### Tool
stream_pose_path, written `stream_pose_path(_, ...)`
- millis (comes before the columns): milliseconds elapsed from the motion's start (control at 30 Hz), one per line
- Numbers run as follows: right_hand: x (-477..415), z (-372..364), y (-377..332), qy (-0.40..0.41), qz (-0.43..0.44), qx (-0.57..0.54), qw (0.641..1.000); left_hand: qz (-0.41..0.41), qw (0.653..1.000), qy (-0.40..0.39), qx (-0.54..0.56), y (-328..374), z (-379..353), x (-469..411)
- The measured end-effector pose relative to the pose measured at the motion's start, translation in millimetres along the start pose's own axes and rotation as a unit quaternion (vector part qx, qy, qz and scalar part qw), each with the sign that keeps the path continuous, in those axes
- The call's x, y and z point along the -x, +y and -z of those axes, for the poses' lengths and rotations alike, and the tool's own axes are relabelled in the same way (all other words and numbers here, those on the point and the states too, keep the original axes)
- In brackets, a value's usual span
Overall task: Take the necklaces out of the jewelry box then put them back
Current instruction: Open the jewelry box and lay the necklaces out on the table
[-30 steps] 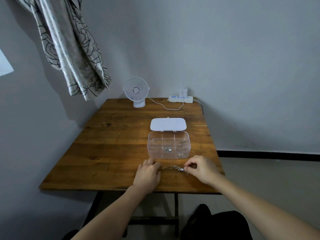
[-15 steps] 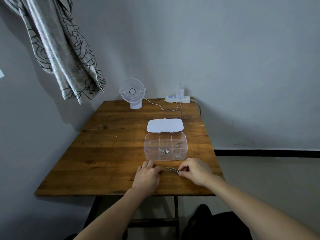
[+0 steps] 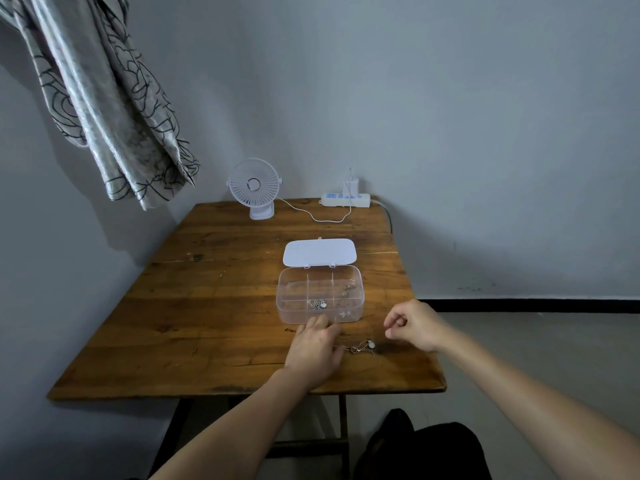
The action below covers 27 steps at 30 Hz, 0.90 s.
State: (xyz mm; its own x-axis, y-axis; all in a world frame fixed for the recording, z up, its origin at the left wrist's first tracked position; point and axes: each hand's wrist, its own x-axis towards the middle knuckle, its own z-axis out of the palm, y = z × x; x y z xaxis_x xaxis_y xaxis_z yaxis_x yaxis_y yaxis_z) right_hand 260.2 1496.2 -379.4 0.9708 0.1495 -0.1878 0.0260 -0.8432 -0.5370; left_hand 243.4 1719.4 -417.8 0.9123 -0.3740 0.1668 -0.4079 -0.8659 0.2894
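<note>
A clear plastic jewelry box stands on the wooden table with its white lid flipped open behind it. Small necklaces lie in its compartments, one in the front middle and one at the back right. Another necklace lies on the table in front of the box. My left hand rests flat on the table, touching the near wall of the box, its thumb side at the chain's left end. My right hand hovers to the right, fingers loosely curled, holding nothing.
A small white fan and a white power strip with a plugged charger sit at the table's far edge, joined by a cable. A patterned cloth hangs at the upper left. Walls close in at the left and back.
My right hand has let go of the necklace and lifted away to the right. The necklace now lies on the table. My left hand stays in place.
</note>
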Motion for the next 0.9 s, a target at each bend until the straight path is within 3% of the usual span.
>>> stream_pose_path(233, -0.4, -21.7, 6.8, -0.009, 0.033, 0.016, 0.999, 0.017, 1.0, -0.01, 0.021, 16.5, -16.8, -15.2)
stream_pose_path(467, -10.1, -31.2, -11.7, -0.017, 0.054, 0.104, 0.993, 0.029, 0.998, 0.003, 0.049, 5.3, -10.3, -9.8)
stream_pose_path(633, -5.6, -30.4, -16.5, -0.02, 0.071, 0.168, 0.983, 0.049, 0.996, -0.029, 0.068, 8.4, -4.2, -8.6)
stream_pose_path(733, 0.7, -30.4, -11.1, -0.001, 0.071, 0.132, 0.989, 0.074, 0.993, -0.048, 0.08, 9.0, -0.9, -6.6)
stream_pose_path(900, 7.2, -9.4, -11.4, 0.034, 0.042, -0.023, 0.998, 0.071, 0.993, -0.068, 0.069, -1.9, 6.4, 6.0)
